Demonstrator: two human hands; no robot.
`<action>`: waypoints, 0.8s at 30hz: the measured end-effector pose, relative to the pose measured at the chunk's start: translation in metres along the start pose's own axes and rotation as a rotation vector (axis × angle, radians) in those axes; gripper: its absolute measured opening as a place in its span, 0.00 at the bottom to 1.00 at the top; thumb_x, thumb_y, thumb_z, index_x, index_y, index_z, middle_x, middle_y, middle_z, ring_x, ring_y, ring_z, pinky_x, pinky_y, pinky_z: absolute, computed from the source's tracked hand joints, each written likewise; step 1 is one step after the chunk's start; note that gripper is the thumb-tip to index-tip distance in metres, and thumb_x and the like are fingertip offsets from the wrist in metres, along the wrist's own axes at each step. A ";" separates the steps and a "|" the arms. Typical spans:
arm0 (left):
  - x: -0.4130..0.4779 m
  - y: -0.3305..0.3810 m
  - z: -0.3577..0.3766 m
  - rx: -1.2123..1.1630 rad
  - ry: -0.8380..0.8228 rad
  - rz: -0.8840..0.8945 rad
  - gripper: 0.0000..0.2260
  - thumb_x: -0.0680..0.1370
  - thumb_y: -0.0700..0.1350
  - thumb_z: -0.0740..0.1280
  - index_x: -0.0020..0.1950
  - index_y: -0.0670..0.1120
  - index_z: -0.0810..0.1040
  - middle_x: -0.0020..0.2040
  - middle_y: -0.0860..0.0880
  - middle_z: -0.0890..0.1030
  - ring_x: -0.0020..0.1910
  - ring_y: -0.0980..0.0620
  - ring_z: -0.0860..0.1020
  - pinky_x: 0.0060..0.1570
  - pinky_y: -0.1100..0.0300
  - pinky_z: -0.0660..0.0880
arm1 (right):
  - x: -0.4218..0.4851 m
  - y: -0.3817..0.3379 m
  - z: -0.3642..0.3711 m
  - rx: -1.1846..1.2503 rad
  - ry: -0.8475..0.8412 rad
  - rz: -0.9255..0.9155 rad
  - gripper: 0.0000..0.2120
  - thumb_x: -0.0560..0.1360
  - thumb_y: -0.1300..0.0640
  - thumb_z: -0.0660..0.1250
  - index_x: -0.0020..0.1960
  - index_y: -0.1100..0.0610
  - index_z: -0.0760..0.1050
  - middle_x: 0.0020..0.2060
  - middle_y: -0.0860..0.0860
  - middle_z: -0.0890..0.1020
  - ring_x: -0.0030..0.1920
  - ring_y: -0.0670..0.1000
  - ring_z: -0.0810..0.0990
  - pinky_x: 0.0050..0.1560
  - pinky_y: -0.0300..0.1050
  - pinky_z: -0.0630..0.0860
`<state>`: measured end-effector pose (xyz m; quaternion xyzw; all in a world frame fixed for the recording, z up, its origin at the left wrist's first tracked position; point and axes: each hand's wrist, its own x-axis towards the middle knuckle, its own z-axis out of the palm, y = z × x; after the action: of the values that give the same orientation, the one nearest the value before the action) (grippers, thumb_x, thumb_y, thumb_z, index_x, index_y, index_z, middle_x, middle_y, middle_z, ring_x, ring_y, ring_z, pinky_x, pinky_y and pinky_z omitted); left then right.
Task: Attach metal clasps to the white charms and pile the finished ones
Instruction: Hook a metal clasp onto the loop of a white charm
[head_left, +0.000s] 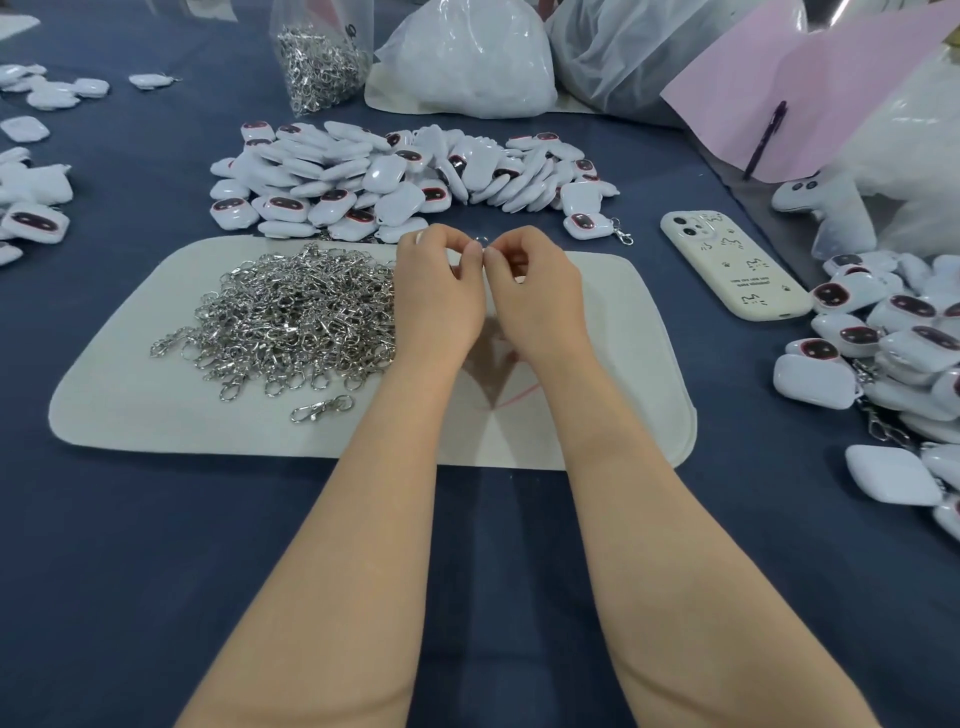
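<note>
Fingertips (474, 254) of the left hand (441, 296) and the right hand (530, 291) meet above the far edge of a cream felt mat with rounded corners (130, 415). Both hands are curled and pinch a small silver metal piece (480, 240) between them. It is too small to say whether it is a clasp ring, and no charm shows in either hand. Just left of the left hand, a loose heap of silver metal lobster clasps (296, 317) lies on the mat, with one stray clasp (322, 408) nearer the person. Beyond the mat is a long heap of white rounded-square charms with dark red-rimmed faces (395, 171), seemingly not yet fitted. At its right end sits a single charm with a clasp already on it (587, 226). Well to the right, past a cream phone lying face down (732, 265), a pile of charms with clasps hanging from them (883, 353) looks like the finished stock. More charms (31, 208) lie at the left edge of the dark blue tablecloth (156, 571), and a clear bag of spare clasps (322, 62) stands at the back. Judging by the heaps, a good share is done, yet many charms and clasps remain, so the work seems somewhere in its middle.
</note>
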<state>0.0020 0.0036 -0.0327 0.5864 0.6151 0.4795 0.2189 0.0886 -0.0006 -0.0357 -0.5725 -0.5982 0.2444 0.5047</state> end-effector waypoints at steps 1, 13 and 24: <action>0.000 0.001 0.000 -0.002 0.011 0.009 0.07 0.80 0.44 0.62 0.53 0.42 0.76 0.57 0.44 0.76 0.35 0.59 0.71 0.43 0.68 0.65 | 0.000 0.000 0.001 0.017 -0.013 0.006 0.02 0.78 0.58 0.61 0.47 0.54 0.72 0.38 0.39 0.75 0.42 0.42 0.74 0.42 0.28 0.68; -0.001 0.002 -0.002 0.075 -0.015 0.007 0.08 0.80 0.42 0.59 0.54 0.39 0.74 0.59 0.42 0.71 0.50 0.47 0.73 0.48 0.63 0.65 | 0.001 0.002 0.001 0.029 -0.102 0.058 0.07 0.78 0.62 0.60 0.53 0.54 0.73 0.40 0.45 0.79 0.38 0.39 0.75 0.37 0.26 0.68; 0.002 0.000 -0.001 0.060 -0.070 -0.033 0.09 0.81 0.42 0.58 0.54 0.39 0.75 0.59 0.41 0.74 0.53 0.46 0.75 0.53 0.58 0.68 | 0.000 0.001 0.001 0.026 -0.036 0.038 0.04 0.75 0.61 0.65 0.45 0.52 0.74 0.36 0.41 0.77 0.37 0.38 0.75 0.38 0.25 0.69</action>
<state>0.0006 0.0055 -0.0315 0.5990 0.6306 0.4365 0.2303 0.0883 0.0003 -0.0371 -0.5727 -0.5928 0.2722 0.4965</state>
